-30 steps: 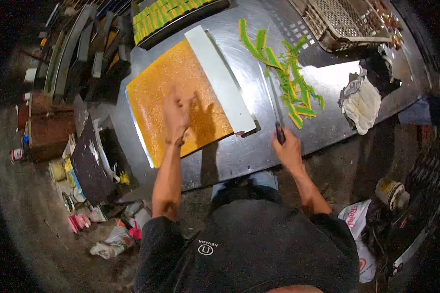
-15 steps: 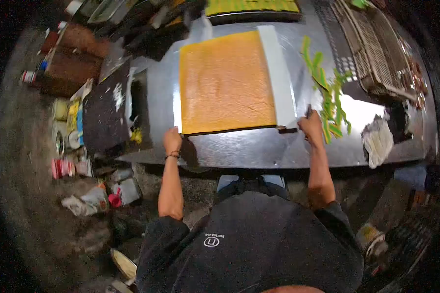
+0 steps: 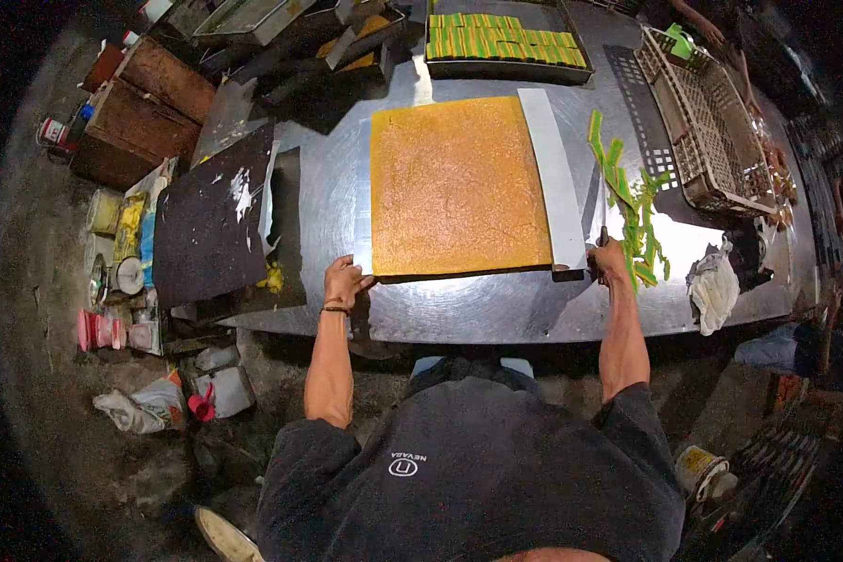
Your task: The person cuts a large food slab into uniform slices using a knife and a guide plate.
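Observation:
A large orange-brown slab (image 3: 459,187) lies on the metal table, with a pale strip (image 3: 553,173) along its right side and a narrower pale strip along its left. At the slab's near left corner, my left hand (image 3: 345,281) is closed on the end of the left strip. My right hand (image 3: 611,260) grips the dark handle of a knife (image 3: 602,220) beside the near end of the right strip, its blade pointing away from me. Green and yellow trimmings (image 3: 632,211) lie just right of the knife.
A tray of striped green pieces (image 3: 506,69) stands at the back. A plastic crate (image 3: 707,126) and a crumpled white cloth (image 3: 714,288) are at the right. Left lies a dark sheet (image 3: 211,220). Another person's arm (image 3: 701,21) shows at the back right.
The view has shifted, showing more of the table's back. My left hand's fingers now press on the strip's near end. My right hand still has the knife beside the right strip.

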The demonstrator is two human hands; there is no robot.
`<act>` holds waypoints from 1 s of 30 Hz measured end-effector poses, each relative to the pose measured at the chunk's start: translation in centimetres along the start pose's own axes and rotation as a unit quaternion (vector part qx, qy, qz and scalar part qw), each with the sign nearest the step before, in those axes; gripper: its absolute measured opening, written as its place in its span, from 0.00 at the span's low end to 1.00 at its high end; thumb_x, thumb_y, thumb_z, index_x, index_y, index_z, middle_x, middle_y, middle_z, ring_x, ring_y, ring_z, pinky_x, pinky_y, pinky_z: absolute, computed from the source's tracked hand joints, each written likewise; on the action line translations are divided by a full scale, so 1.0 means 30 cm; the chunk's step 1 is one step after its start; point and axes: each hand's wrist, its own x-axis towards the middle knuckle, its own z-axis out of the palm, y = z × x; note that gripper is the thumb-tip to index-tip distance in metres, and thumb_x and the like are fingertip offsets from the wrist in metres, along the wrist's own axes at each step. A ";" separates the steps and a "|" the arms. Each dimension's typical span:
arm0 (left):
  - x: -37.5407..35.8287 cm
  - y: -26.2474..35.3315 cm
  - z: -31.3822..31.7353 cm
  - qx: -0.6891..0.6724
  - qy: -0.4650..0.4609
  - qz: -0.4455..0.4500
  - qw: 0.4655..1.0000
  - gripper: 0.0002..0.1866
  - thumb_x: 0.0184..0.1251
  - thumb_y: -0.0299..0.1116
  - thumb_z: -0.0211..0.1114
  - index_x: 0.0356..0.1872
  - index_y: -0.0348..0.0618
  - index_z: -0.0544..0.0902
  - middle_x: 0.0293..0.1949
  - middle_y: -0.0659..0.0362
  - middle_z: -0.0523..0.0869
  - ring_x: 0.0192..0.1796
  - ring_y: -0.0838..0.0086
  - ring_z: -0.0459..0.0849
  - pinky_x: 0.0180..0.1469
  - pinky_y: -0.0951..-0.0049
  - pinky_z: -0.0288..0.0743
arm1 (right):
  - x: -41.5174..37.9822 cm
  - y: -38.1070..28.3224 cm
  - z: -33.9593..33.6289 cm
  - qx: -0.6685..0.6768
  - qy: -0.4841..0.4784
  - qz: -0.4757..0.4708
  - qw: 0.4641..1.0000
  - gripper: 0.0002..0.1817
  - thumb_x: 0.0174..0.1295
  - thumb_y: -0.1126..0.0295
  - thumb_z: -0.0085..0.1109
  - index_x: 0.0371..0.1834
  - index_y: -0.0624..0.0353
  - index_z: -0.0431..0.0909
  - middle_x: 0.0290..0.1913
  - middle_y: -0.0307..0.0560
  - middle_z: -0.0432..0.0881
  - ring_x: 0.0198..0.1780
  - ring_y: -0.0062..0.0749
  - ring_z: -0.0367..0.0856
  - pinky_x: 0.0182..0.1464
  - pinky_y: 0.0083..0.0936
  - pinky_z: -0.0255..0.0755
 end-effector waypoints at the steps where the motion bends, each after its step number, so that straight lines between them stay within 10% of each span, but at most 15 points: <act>1: 0.016 -0.004 -0.009 0.007 -0.012 -0.001 1.000 0.16 0.65 0.15 0.55 0.54 0.30 0.73 0.37 0.54 0.81 0.36 0.68 0.84 0.44 0.63 0.90 | 0.001 0.007 -0.003 0.069 -0.031 0.028 0.997 0.15 0.49 0.76 0.67 0.40 0.66 0.74 0.31 0.52 0.81 0.28 0.35 0.80 0.27 0.34 0.75; 9: 0.096 -0.026 -0.075 0.089 -0.069 0.031 0.993 0.14 0.63 0.14 0.56 0.50 0.31 0.74 0.41 0.51 0.84 0.41 0.66 0.86 0.42 0.65 0.88 | -0.007 -0.007 0.021 0.079 0.014 0.027 0.996 0.15 0.50 0.67 0.73 0.31 0.61 0.75 0.23 0.42 0.76 0.22 0.27 0.73 0.21 0.30 0.68; 10: 0.216 -0.097 -0.177 -0.063 -0.156 0.025 0.985 0.16 0.62 0.14 0.60 0.52 0.28 0.74 0.39 0.50 0.84 0.36 0.66 0.87 0.38 0.67 0.88 | -0.063 -0.026 0.022 0.102 0.002 0.056 0.993 0.15 0.49 0.66 0.73 0.31 0.60 0.75 0.24 0.41 0.76 0.23 0.27 0.73 0.22 0.30 0.68; 18: 0.481 0.205 -0.177 0.320 -0.036 0.081 0.943 0.16 0.56 0.15 0.61 0.47 0.33 0.83 0.31 0.53 0.85 0.25 0.67 0.84 0.25 0.66 0.81 | -0.725 -0.119 0.284 0.249 0.129 0.093 0.955 0.04 0.61 0.76 0.60 0.29 0.60 0.75 0.23 0.40 0.76 0.25 0.23 0.74 0.27 0.28 0.68; 21: 0.677 0.334 -0.081 0.412 -0.082 0.127 0.898 0.19 0.51 0.17 0.57 0.45 0.37 0.87 0.30 0.49 0.87 0.25 0.62 0.86 0.26 0.64 0.81 | -0.996 -0.064 0.522 0.249 0.181 0.075 0.948 0.12 0.52 0.79 0.67 0.31 0.57 0.70 0.27 0.38 0.77 0.29 0.25 0.75 0.32 0.28 0.73; 27: 0.985 0.531 0.379 0.543 -0.141 0.255 0.788 0.22 0.41 0.18 0.62 0.41 0.44 0.91 0.28 0.50 0.88 0.26 0.65 0.85 0.28 0.66 0.79 | -1.260 -0.282 0.716 0.510 -0.009 0.151 0.847 0.11 0.59 0.84 0.62 0.42 0.65 0.71 0.59 0.56 0.82 0.57 0.36 0.82 0.58 0.30 0.78; 28: 1.055 0.567 0.437 0.497 -0.168 0.188 0.830 0.22 0.38 0.18 0.63 0.39 0.45 0.92 0.28 0.53 0.88 0.28 0.67 0.86 0.29 0.67 0.79 | -1.278 -0.276 0.733 0.536 -0.028 0.138 0.832 0.12 0.61 0.84 0.60 0.48 0.68 0.74 0.59 0.55 0.82 0.61 0.37 0.81 0.60 0.31 0.78; 30: 1.059 0.596 0.560 0.582 -0.106 0.287 0.753 0.23 0.37 0.26 0.70 0.43 0.45 0.91 0.34 0.53 0.91 0.31 0.67 0.88 0.38 0.68 0.81 | -1.315 -0.282 0.671 0.471 -0.034 0.121 0.873 0.17 0.61 0.85 0.60 0.54 0.69 0.76 0.56 0.54 0.83 0.59 0.37 0.82 0.60 0.32 0.78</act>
